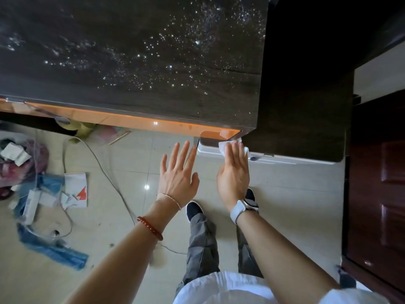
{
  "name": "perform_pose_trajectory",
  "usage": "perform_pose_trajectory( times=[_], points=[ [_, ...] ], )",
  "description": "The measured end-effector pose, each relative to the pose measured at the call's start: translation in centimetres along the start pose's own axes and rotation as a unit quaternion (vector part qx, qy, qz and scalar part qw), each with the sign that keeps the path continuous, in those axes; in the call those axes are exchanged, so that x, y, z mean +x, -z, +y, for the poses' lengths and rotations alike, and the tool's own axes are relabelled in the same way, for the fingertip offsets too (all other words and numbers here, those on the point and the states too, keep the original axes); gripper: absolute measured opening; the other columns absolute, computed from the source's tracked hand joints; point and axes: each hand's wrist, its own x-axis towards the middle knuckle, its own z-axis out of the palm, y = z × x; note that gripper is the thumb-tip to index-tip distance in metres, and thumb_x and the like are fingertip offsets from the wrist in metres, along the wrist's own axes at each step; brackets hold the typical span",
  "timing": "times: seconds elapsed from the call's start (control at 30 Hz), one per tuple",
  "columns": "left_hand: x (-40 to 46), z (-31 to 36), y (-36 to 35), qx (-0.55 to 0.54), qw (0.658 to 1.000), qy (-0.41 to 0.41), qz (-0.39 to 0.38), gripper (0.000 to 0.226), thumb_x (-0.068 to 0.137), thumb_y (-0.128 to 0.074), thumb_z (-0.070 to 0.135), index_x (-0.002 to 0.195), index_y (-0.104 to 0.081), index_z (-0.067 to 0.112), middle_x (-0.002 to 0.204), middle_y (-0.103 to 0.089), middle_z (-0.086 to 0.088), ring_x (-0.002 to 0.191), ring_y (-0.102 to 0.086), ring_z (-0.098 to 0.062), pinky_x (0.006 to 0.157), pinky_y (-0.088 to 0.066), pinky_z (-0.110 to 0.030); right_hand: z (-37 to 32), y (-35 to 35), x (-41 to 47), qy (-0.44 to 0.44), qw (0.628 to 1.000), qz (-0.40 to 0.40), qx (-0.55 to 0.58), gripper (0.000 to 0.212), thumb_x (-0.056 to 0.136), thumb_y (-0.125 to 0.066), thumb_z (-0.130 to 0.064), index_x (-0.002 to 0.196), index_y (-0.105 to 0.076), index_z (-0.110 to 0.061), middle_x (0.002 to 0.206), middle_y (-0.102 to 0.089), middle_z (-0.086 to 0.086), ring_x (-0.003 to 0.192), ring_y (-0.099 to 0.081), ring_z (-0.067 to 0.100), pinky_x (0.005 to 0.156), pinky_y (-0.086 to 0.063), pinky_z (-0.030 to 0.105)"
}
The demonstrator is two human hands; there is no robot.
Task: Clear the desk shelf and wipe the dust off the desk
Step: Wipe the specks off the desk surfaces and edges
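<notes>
The right hand (234,170) is lying flat, fingers straight and together, pressing a white tissue (223,148) against the desk's (153,62) front corner at about one o'clock. The left hand (177,172) is hovering just beside it at eleven o'clock, fingers spread wide, holding nothing, over the tiled floor (285,194)
</notes>
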Motion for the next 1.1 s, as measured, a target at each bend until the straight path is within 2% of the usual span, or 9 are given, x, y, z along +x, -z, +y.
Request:
perform_pose_trajectory(
  times=[0.13,0.27,0.4,0.57,0.73,0.83,0.9,1.0,1.1],
  points=[
    [1.2,-0.3,0.1,0.053,0.992,-0.057,0.095,0.067,0.076,-0.056,0.013,0.138,-0.030,0.010,0.143,-0.037,-0.020,0.134,-0.026,-0.039,0.103,-0.024,-0.060,0.3,0.2,0.2,0.013,1.000,-0.007,0.020,0.047,0.077,-0.046,0.010,0.122,-0.054,0.000,0.129,-0.053,0.024,0.124,-0.047,0.037,0.104,-0.037,0.051],
    [-0.2,-1.6,-0.2,0.086,0.983,-0.059,0.154,0.073,0.072,-0.049,0.010,0.140,-0.024,0.015,0.147,-0.015,-0.018,0.135,-0.013,-0.040,0.104,-0.024,-0.058,-0.4,0.0,-0.1,0.055,0.998,-0.020,0.016,0.046,0.080,-0.031,-0.001,0.120,-0.056,0.000,0.126,-0.058,0.019,0.121,-0.051,0.032,0.108,-0.033,0.042],
    [-0.1,-2.1,0.6,0.117,0.978,-0.060,0.161,0.076,0.073,-0.042,0.014,0.142,-0.010,0.023,0.147,-0.007,-0.017,0.135,-0.005,-0.041,0.106,-0.011,-0.058,-2.6,-0.9,-0.2,0.100,0.994,-0.013,0.044,0.049,0.080,-0.031,-0.001,0.125,-0.049,0.001,0.128,-0.056,0.020,0.122,-0.050,0.035,0.113,-0.016,0.036],
    [0.8,-3.9,1.3,0.149,0.975,-0.065,0.151,0.088,0.068,-0.065,0.012,0.142,-0.018,0.019,0.152,-0.008,-0.009,0.137,-0.007,-0.036,0.105,-0.010,-0.060,-3.7,-1.0,0.0,0.151,0.986,-0.048,0.054,0.047,0.081,-0.030,-0.001,0.121,-0.053,0.000,0.127,-0.056,0.019,0.121,-0.050,0.034,0.107,-0.030,0.046],
    [0.5,-4.3,2.2,0.145,0.975,-0.088,0.142,0.093,0.064,-0.066,0.007,0.143,-0.018,0.019,0.148,-0.009,-0.008,0.138,-0.011,-0.033,0.105,-0.021,-0.059,-4.0,0.2,1.3,0.199,0.968,-0.128,0.082,0.042,0.077,-0.054,0.014,0.117,-0.055,0.002,0.133,-0.051,0.020,0.130,-0.041,0.033,0.107,-0.028,0.045],
    [-0.5,-3.4,3.2,0.120,0.981,-0.067,0.136,0.084,0.068,-0.056,0.007,0.142,-0.019,0.018,0.150,-0.017,-0.011,0.138,-0.011,-0.034,0.104,-0.022,-0.060,-4.6,2.8,1.3,0.142,0.960,-0.186,0.156,0.040,0.089,-0.043,0.005,0.126,-0.052,-0.007,0.137,-0.048,0.011,0.132,-0.038,0.026,0.106,-0.032,0.031],
    [-1.4,-2.5,4.2,0.088,0.984,-0.041,0.147,0.071,0.072,-0.042,0.012,0.141,-0.024,0.016,0.148,-0.026,-0.018,0.137,-0.012,-0.033,0.103,-0.022,-0.061,-4.2,4.7,0.9,0.090,0.951,-0.208,0.210,0.037,0.092,-0.041,-0.001,0.126,-0.053,-0.011,0.130,-0.056,0.009,0.115,-0.054,0.024,0.092,-0.041,0.028],
    [-2.8,-1.1,6.3,0.011,0.982,0.000,0.187,0.057,0.075,-0.038,0.016,0.132,-0.039,0.010,0.138,-0.039,-0.025,0.127,-0.026,-0.035,0.097,-0.036,-0.054,-3.4,7.9,0.1,0.036,0.947,-0.186,0.259,0.032,0.093,-0.041,-0.005,0.121,-0.057,-0.009,0.109,-0.067,0.011,0.078,-0.054,0.013,0.065,-0.037,0.017],
    [-3.5,0.3,9.5,-0.025,0.972,0.026,0.233,0.050,0.076,-0.040,0.020,0.124,-0.049,0.009,0.131,-0.047,-0.023,0.118,-0.032,-0.033,0.090,-0.042,-0.049,-3.8,12.4,0.6,0.006,0.939,-0.123,0.320,0.029,0.091,-0.041,-0.010,0.114,-0.058,-0.008,0.101,-0.066,0.003,0.084,-0.053,0.001,0.067,-0.036,0.006]
  ],
)
